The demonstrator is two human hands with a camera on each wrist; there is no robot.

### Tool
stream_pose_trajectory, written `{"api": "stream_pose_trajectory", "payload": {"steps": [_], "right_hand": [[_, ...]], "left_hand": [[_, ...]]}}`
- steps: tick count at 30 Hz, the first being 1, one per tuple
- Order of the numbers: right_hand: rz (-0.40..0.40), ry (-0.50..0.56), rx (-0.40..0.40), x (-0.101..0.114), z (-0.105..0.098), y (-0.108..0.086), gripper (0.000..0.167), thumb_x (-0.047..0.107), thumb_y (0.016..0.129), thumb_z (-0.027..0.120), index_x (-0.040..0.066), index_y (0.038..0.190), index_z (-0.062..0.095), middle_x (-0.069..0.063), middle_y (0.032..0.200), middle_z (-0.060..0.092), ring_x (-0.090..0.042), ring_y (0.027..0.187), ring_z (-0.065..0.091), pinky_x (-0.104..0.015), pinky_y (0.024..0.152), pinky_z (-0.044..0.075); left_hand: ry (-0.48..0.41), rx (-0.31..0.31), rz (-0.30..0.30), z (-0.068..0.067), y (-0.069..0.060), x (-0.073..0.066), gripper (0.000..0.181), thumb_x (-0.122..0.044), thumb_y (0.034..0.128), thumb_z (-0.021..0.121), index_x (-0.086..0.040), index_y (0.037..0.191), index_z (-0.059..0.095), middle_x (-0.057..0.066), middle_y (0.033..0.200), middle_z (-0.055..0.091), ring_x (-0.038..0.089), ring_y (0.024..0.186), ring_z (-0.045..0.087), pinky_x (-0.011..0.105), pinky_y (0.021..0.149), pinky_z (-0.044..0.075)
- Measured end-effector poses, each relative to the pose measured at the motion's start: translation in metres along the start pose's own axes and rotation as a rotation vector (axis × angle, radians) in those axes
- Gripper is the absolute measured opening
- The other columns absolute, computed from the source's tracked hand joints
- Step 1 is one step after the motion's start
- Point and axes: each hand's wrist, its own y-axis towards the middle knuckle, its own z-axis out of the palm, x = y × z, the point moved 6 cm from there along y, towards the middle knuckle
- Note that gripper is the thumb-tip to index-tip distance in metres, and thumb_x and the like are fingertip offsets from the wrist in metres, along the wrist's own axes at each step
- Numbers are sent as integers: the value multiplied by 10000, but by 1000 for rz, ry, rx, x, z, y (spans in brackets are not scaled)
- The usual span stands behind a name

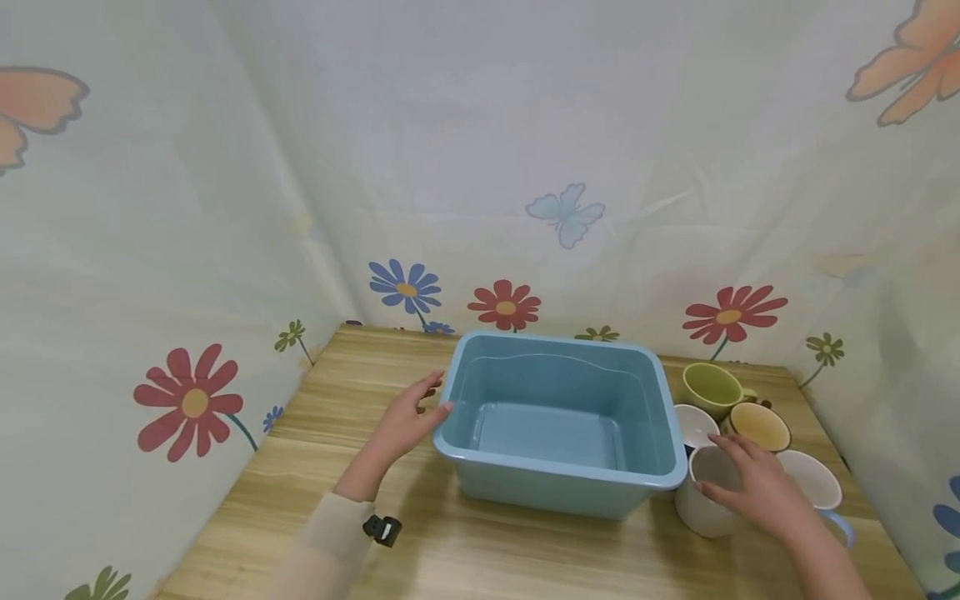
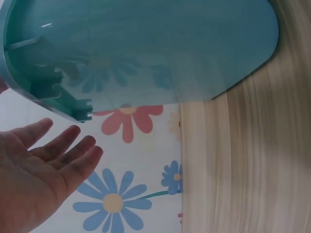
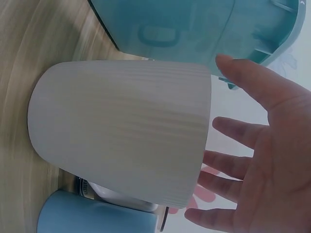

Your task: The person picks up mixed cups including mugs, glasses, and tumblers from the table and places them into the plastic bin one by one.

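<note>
A light blue plastic basin (image 1: 540, 492) stands on the wooden table, and no items show inside it. At its left rim my left hand (image 1: 405, 425) is held with fingers spread; in the left wrist view that hand (image 2: 43, 167) appears just apart from the basin wall. A tall white ribbed cup (image 3: 121, 126) stands upright right of the basin. My right hand (image 1: 761, 487) hovers over its mouth, thumb and fingers spread around the rim; in the right wrist view the fingers (image 3: 233, 131) are extended and not curled round the cup.
Behind the ribbed cup are a green mug (image 1: 712, 387), a cup with a yellow inside (image 1: 759, 427) and a smaller white cup (image 1: 694, 423). A mug with a white inside and blue handle (image 1: 813, 479) stands at right. Flower-printed cloth (image 1: 480, 167) hangs around the table (image 1: 352, 383).
</note>
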Motion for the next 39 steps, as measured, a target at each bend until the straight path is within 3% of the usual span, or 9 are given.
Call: {"api": "stream_pose_trajectory", "payload": {"steps": [12,23,35,39], "right_hand": [[-6,-21,35,-4,9,3,846,389,760,861,-69,1393,536,-415,1379,511,-637,1233,465,-746,957,447],[-64,-1,39,-5,11,5,868,354,694,892,-80,1363,550,-379,1309,557,-617,1197,506,-712,935,469],[-152,-28,134,-8,9,11,910,244,580,942,-91,1328,546,-358,1223,590,-549,1099,582,-665,897,487],[-170,-40,149,-7,7,13,911,230,564,949,-84,1318,546,-337,1191,601,-513,1061,601,-639,871,503]], "left_hand": [[-74,-25,7,9,-3,6,659,-233,1007,628,-32,1578,365,251,1513,525,426,1359,553,523,1064,537],[-130,-26,-37,13,-5,11,632,-216,1016,595,-46,1581,367,247,1545,494,443,1383,527,546,1087,513],[-311,38,-44,19,-5,11,653,-144,1030,563,-20,1606,283,315,1516,482,465,1387,514,537,1078,520],[-346,17,-59,19,-6,11,641,-134,1023,565,-24,1599,305,323,1506,490,468,1382,519,537,1087,514]]}}
